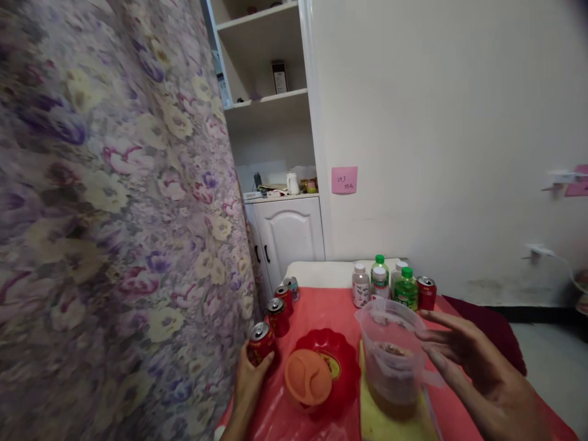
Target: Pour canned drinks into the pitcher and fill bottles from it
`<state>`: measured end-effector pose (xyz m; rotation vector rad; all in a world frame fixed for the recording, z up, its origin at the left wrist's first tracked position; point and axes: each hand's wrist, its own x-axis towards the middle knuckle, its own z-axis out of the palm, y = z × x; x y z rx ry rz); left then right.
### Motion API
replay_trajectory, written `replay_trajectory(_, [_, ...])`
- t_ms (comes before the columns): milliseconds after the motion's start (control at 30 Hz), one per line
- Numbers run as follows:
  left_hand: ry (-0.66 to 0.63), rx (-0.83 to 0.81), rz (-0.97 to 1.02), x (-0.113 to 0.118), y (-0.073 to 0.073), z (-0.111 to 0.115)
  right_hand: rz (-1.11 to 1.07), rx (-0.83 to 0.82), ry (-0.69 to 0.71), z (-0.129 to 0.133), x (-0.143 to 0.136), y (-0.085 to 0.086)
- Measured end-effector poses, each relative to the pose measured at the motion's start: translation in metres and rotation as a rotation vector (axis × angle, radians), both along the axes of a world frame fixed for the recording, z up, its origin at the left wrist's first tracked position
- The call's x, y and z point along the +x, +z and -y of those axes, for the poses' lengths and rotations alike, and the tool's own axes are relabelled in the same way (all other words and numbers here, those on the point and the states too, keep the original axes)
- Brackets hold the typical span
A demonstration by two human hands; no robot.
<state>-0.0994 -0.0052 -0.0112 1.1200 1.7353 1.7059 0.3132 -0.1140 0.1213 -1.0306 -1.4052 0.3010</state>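
Note:
My left hand (252, 380) is wrapped round a red drink can (261, 344) at the near left of the table. Fingers apart, my right hand (478, 367) hovers at the right side of a clear plastic measuring jug (390, 355); whether the fingertips touch it I cannot tell. Some liquid shows in the jug, which stands on a yellow cloth (374, 419). Between my hands, an orange bowl with a divided top (307, 376) rests over a red scalloped plate (346, 349).
More cans (278, 315) line the table's left edge. Several bottles (407, 291) with green or white caps and another red can (427, 293) stand at the back right. A floral curtain (138, 214) hangs close on the left; a white cabinet (291, 229) is behind.

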Motion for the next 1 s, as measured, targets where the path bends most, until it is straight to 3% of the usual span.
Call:
replay_trajectory(300, [-0.024,-0.02,-0.034,-0.006,-0.026,-0.031,-0.036,-0.11,-0.063,-0.013,0.012,-0.017])
replay_trajectory(633, [-0.023,-0.02,-0.115,-0.009,-0.051,-0.029,-0.135,-0.195,-0.143,-0.015,0.029,-0.011])
replay_trajectory(833, [-0.002,-0.065,-0.173,-0.011,-0.054,-0.032,-0.169,-0.237,-0.273,-0.015,0.042,-0.003])
replay_trajectory(1000, [-0.002,-0.062,-0.228,-0.01,-0.05,-0.034,-0.18,-0.265,-0.268,-0.016,0.044,-0.005])
